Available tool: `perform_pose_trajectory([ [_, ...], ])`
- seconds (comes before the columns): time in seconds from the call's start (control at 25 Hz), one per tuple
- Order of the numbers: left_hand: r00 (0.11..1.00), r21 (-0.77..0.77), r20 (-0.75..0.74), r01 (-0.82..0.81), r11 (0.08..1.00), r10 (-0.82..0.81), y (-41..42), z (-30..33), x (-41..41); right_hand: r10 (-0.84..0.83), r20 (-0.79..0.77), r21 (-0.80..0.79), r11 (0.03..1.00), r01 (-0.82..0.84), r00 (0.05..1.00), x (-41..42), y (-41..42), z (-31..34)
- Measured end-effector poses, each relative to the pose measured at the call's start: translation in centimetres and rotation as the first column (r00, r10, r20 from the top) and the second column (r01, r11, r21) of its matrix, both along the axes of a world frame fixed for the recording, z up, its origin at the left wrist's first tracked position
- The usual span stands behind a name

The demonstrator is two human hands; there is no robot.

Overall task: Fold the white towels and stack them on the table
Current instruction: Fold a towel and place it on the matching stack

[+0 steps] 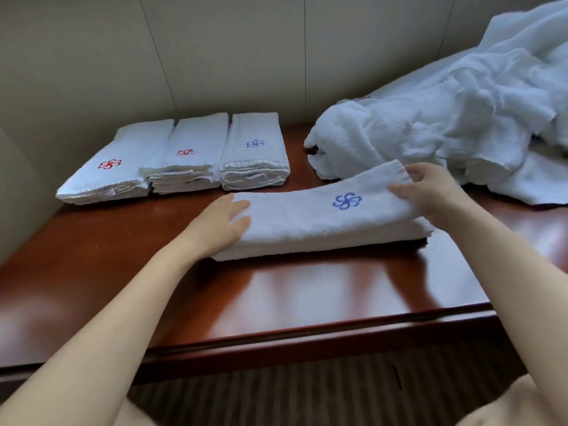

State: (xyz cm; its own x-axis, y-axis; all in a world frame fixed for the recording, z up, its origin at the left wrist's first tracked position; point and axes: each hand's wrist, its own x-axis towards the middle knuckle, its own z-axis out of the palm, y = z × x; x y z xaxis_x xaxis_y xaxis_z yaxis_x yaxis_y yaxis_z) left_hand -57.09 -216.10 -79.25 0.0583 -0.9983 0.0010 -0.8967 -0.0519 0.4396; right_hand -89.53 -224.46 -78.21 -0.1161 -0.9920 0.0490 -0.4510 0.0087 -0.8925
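A white towel (pixel 310 222) with a blue flower mark lies folded into a long strip in the middle of the brown table (pixel 276 290). My left hand (pixel 224 219) lies flat on its left end, fingers straight. My right hand (pixel 430 189) holds the strip's right end, thumb on top and fingers curled round the far edge. Behind, at the back left, stand three stacks of folded towels: two with red marks (pixel 110 167) (pixel 187 155) and one with a blue mark (pixel 255 152).
A heap of loose white towels (pixel 445 127) covers the table's right back corner and rises along the wall. Beige wall panels close off the back and left. The table's front edge runs below my forearms, with striped carpet beneath.
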Motion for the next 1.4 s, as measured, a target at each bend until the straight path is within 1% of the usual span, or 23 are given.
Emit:
perform_pose_trajectory([
  [0.08, 0.976, 0.048, 0.215, 0.036, 0.998, -0.045, 0.3, -0.7, -0.5, -0.067, -0.182, -0.052, 0.997, 0.058, 0.981, -0.2, -0.1, -0.8],
  [0.12, 0.968, 0.060, 0.245, 0.041, 0.997, -0.055, 0.3, -0.8, -0.5, -0.083, -0.278, -0.053, 0.996, 0.072, 0.957, -0.2, 0.1, -1.2],
  [0.24, 0.977, 0.084, 0.209, 0.022, 0.996, -0.039, 0.3, -1.0, -0.2, -0.095, -0.391, -0.056, 0.995, 0.080, 0.916, 0.1, 0.9, -2.1],
  [0.32, 0.980, 0.088, 0.199, -0.044, 0.995, 0.026, 0.6, -0.8, -0.5, -0.117, -0.546, -0.089, 0.993, 0.081, 0.830, 0.5, 1.6, -2.0],
  [0.4, 0.964, 0.098, 0.221, -0.174, 0.980, 0.149, 1.0, -0.3, -0.5, -0.233, -0.691, -0.240, 0.967, 0.088, 0.684, 0.9, 2.3, -1.7],
  [0.44, 0.951, 0.123, 0.227, -0.242, 0.962, 0.210, 1.3, 0.2, -0.3, -0.286, -0.706, -0.348, 0.937, 0.034, 0.648, 1.3, 2.5, -1.6],
  [0.48, 0.946, 0.155, 0.204, -0.284, 0.946, 0.250, 1.4, 0.5, 0.1, -0.261, -0.705, -0.404, 0.912, -0.072, 0.659, 1.9, 2.8, -1.5],
  [0.52, 0.955, 0.183, 0.127, -0.289, 0.940, 0.269, 1.5, 0.7, 0.3, -0.156, -0.713, -0.393, 0.896, -0.205, 0.683, 2.6, 3.1, -1.6],
  [0.6, 0.941, 0.171, -0.169, -0.266, 0.949, 0.294, 1.7, 0.7, 0.4, 0.136, -0.751, -0.200, 0.885, -0.420, 0.646, 4.2, 3.8, -2.2],
  [0.64, 0.892, 0.135, -0.335, -0.274, 0.952, 0.304, 1.9, 0.7, 0.2, 0.225, -0.768, -0.096, 0.885, -0.455, 0.599, 4.7, 4.0, -2.6],
  [0.68, 0.818, 0.097, -0.494, -0.286, 0.953, 0.296, 2.2, 1.0, -0.2, 0.252, -0.762, -0.063, 0.888, -0.456, 0.597, 5.1, 4.2, -2.7],
  [0.76, 0.687, -0.015, -0.703, -0.276, 0.961, 0.187, 2.8, 3.3, -1.2, 0.261, -0.628, -0.108, 0.904, -0.414, 0.733, 5.8, 4.9, -1.7],
  [0.8, 0.664, -0.088, -0.740, -0.249, 0.964, 0.104, 3.1, 5.2, -1.6, 0.275, -0.480, -0.128, 0.918, -0.377, 0.833, 6.3, 5.2, -0.5],
  [0.84, 0.677, -0.168, -0.736, -0.205, 0.964, 0.016, 3.3, 7.5, -2.0, 0.289, -0.280, -0.130, 0.934, -0.334, 0.915, 7.0, 5.4, 1.0],
  [0.88, 0.717, -0.249, -0.693, -0.131, 0.959, -0.082, 3.7, 10.0, -2.4, 0.308, -0.065, -0.132, 0.940, -0.314, 0.949, 7.8, 5.6, 3.0],
  [0.92, 0.758, -0.324, -0.626, -0.038, 0.945, -0.184, 4.0, 12.6, -2.8, 0.348, 0.108, -0.155, 0.931, -0.331, 0.931, 8.7, 5.9, 4.9],
  [0.96, 0.790, -0.380, -0.551, 0.051, 0.923, -0.271, 4.2, 15.0, -3.0, 0.413, 0.202, -0.212, 0.904, -0.372, 0.888, 9.5, 6.1, 7.1],
  [1.0, 0.804, -0.414, -0.491, 0.123, 0.902, -0.335, 4.4, 17.3, -3.3, 0.483, 0.239, -0.281, 0.865, -0.416, 0.842, 10.1, 6.2, 9.1],
  [1.08, 0.814, -0.456, -0.448, 0.150, 0.878, -0.371, 4.9, 21.5, -3.6, 0.572, 0.284, -0.354, 0.809, -0.470, 0.770, 10.8, 6.3, 13.3],
  [1.16, 0.787, -0.485, -0.499, 0.094, 0.870, -0.363, 5.5, 24.7, -3.4, 0.625, 0.313, -0.375, 0.773, -0.511, 0.715, 11.2, 6.9, 16.9],
  [1.24, 0.721, -0.479, -0.603, 0.016, 0.878, -0.342, 5.7, 26.6, -2.7, 0.686, 0.304, -0.377, 0.724, -0.577, 0.661, 11.4, 7.5, 19.3],
  [1.32, 0.637, -0.465, -0.694, -0.040, 0.884, -0.336, 6.0, 27.6, -1.5, 0.702, 0.332, -0.328, 0.713, -0.620, 0.631, 11.9, 8.4, 20.7],
  [1.4, 0.587, -0.475, -0.729, -0.065, 0.878, -0.351, 6.5, 28.2, -0.2, 0.700, 0.375, -0.315, 0.713, -0.627, 0.608, 12.9, 9.2, 21.7],
])
